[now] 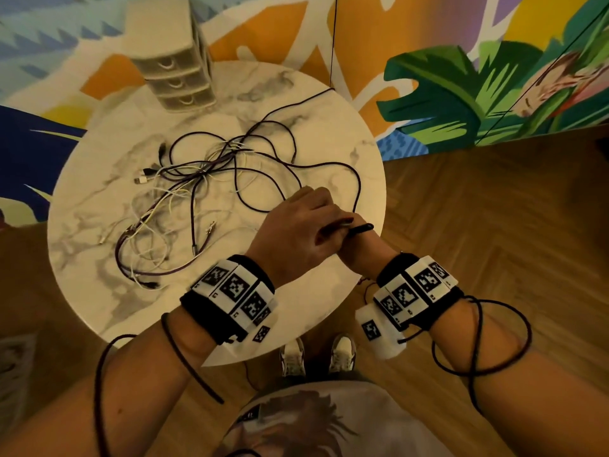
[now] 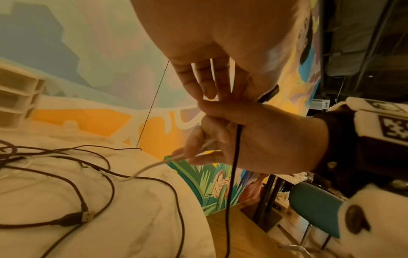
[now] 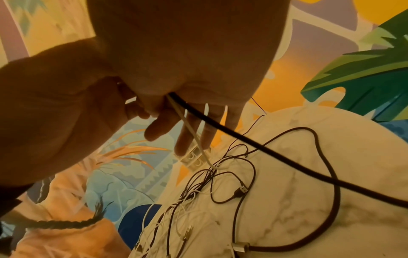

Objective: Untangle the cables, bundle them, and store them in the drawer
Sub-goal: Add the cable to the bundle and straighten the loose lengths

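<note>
Both hands meet above the round marble table's (image 1: 329,133) right edge. My right hand (image 1: 359,252) grips a black cable (image 2: 235,165) and a thin white cable (image 2: 150,167) together; both trail back into the tangle of dark and white cables (image 1: 204,179) spread over the tabletop. My left hand (image 1: 306,222) lies over the right one and pinches the black cable's end (image 1: 362,228), which sticks out to the right. A small beige drawer unit (image 1: 178,74) stands at the table's far left edge with its three drawers closed.
A painted mural wall runs close behind the table. Wooden floor (image 1: 494,225) lies to the right and below, where my shoes (image 1: 316,354) stand. A teal chair (image 2: 313,206) is off to the right. Dark camera leads loop around both forearms.
</note>
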The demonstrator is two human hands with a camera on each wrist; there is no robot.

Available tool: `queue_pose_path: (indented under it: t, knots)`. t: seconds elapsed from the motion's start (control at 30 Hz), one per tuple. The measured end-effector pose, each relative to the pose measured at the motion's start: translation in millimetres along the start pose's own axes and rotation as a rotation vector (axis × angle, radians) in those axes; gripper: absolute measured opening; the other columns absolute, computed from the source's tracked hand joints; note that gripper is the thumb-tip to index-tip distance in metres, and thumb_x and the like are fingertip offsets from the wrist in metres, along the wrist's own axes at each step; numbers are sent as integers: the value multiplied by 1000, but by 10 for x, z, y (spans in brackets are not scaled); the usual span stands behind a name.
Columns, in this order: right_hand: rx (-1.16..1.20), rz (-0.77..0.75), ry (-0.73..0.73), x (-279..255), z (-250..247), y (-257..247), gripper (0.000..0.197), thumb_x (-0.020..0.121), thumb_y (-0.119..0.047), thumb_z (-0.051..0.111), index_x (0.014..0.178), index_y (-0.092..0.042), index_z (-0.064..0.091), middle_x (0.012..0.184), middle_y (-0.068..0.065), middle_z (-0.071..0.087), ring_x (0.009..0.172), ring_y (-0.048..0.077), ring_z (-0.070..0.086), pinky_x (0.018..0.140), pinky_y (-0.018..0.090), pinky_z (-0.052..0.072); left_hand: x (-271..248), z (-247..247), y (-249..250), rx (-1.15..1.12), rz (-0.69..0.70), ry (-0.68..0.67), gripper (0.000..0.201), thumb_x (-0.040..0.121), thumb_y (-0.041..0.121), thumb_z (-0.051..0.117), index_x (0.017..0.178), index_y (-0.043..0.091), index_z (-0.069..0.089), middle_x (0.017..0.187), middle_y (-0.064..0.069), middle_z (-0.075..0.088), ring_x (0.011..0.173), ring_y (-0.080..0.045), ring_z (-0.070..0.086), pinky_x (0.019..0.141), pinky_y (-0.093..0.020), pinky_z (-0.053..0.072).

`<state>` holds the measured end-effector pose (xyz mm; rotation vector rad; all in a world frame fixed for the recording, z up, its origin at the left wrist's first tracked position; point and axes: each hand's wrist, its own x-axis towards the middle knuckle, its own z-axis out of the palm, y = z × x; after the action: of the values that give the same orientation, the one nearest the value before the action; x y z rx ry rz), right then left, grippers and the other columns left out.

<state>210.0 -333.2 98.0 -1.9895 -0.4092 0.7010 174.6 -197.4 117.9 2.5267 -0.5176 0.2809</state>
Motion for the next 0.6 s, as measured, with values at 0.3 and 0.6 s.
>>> queue_pose_path:
  t: [0.3,0.6]
  knots:
    - [246,56,2,-51,-44,-21,18,93,9,44,103,6,58,101,25,61,97,14,64,63,-1,37,26,48,79,-39,51,49,22,89,26,53,103,12,63,91,-2,56,86,-3,37,72,-17,34]
    - [555,-271,435,47,-34,-58,56,99,-38,29,51,-13,44,49,7,44,49,25,42,58,32,40,34,373,-146,-581,-494,-316,30,85,3,57,111,17,58,99,9,57,75,-12,52,70,-27,46]
